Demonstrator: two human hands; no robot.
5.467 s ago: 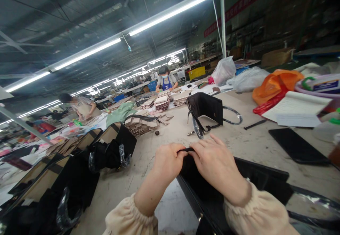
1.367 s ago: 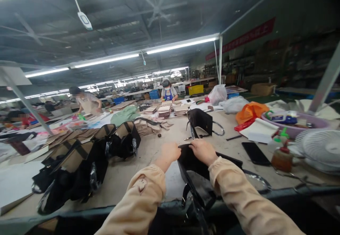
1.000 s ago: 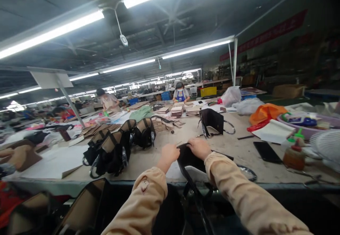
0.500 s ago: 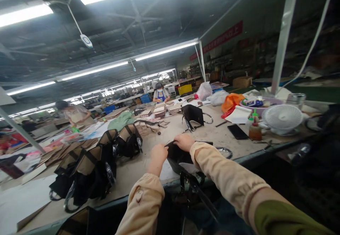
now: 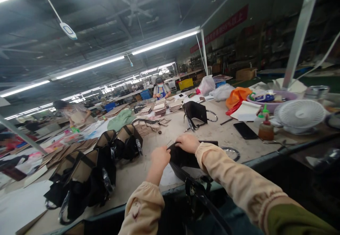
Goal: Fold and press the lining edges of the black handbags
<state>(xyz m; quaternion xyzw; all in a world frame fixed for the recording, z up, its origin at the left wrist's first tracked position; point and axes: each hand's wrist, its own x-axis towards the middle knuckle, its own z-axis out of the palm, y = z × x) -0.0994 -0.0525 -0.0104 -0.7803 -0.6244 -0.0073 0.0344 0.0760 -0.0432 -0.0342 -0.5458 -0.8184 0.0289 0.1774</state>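
Note:
A black handbag (image 5: 183,160) rests tilted at the table's near edge, its dark straps hanging over toward me. My left hand (image 5: 160,159) is closed in a pinch at the bag's left upper corner. On the same upper edge, just to the right, my right hand (image 5: 188,143) grips the rim with fingers bent over it. My fingers hide part of the edge, and a small thin piece by the left fingertips is too fine to name. Past my hands stands another black handbag (image 5: 196,112) with its handles out to the sides.
Several black bags with tan interiors (image 5: 86,167) crowd the table's left. At right lie a phone (image 5: 245,131), a glue bottle (image 5: 266,130), a white fan (image 5: 299,116) and a purple basin (image 5: 285,97). Stacked brown pieces (image 5: 160,107) lie farther back, near a co-worker (image 5: 161,89).
The view has shifted slightly, so the fan and phone appear farther right. Both hands stay on the bag's upper edge, with little movement against it.

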